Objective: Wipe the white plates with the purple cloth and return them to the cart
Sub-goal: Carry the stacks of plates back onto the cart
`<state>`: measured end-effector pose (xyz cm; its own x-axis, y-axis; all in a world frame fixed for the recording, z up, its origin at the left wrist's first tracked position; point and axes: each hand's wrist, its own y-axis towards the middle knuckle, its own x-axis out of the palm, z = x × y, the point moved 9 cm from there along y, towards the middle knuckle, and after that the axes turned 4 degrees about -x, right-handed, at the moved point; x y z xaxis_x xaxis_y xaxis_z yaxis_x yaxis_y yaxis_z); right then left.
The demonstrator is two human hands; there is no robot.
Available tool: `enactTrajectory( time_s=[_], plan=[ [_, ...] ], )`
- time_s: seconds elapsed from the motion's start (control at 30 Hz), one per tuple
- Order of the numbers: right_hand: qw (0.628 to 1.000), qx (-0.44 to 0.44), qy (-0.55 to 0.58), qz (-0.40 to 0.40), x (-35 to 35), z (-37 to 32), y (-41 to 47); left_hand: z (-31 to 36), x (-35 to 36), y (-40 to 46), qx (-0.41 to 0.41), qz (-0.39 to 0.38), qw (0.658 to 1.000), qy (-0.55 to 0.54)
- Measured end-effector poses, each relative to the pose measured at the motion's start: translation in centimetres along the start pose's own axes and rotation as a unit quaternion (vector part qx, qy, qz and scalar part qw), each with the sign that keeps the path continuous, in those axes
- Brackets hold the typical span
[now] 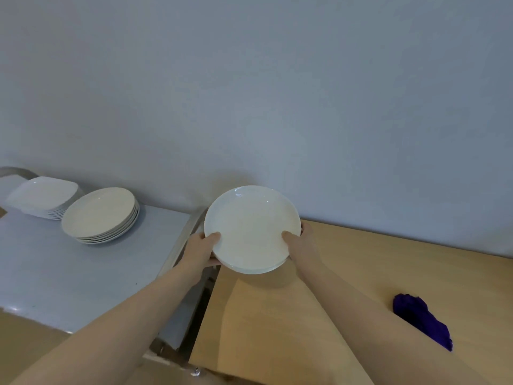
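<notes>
**Plate held over the gap between cart and table**

Round white glazed plate [251, 229] held aloft; left hand [201, 250] and right hand [301, 241] each clamp an opposite rim, thumbs on top. Crumpled purple cloth [422, 319] lies on the wooden table [388, 268], well apart. Stack of round white plates [100, 215] sits on the grey cart [55, 273]. Risk, as judged: slick glaze, rim-only hold; a loosened thumb drops it onto the cart rail.

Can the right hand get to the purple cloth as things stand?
Probably not yet: the right hand and left hand both grip the white plate. The purple cloth lies unobstructed on the wooden table.
</notes>
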<state>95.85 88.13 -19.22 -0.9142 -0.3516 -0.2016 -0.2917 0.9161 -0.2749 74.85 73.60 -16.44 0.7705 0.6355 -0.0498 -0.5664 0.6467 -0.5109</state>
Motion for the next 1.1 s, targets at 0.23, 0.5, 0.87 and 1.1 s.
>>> enactTrajectory(
  time_s=[0.23, 0.5, 0.87, 1.1],
  plan=[
    [0.999, -0.021, -0.02, -0.039, 7.0, -2.2, -0.9, 1.0, -7.4, -0.7, 0.028, 0.043, 0.998, -0.026],
    [0.998, -0.035, -0.002, -0.058, 18.3, -5.6, -6.2, 0.0, -19.4, -1.6, 0.019, 0.062, 0.997, -0.031],
    [0.995, -0.02, -0.016, -0.101, 32.9, -6.9, -11.5, -2.6, -34.2, -2.5, -0.003, 0.113, 0.993, -0.042],
    [0.989, -0.022, -0.035, -0.139, 38.1, -7.3, -11.7, -4.1, -38.9, -1.8, -0.027, 0.146, 0.986, -0.071]
  ],
)
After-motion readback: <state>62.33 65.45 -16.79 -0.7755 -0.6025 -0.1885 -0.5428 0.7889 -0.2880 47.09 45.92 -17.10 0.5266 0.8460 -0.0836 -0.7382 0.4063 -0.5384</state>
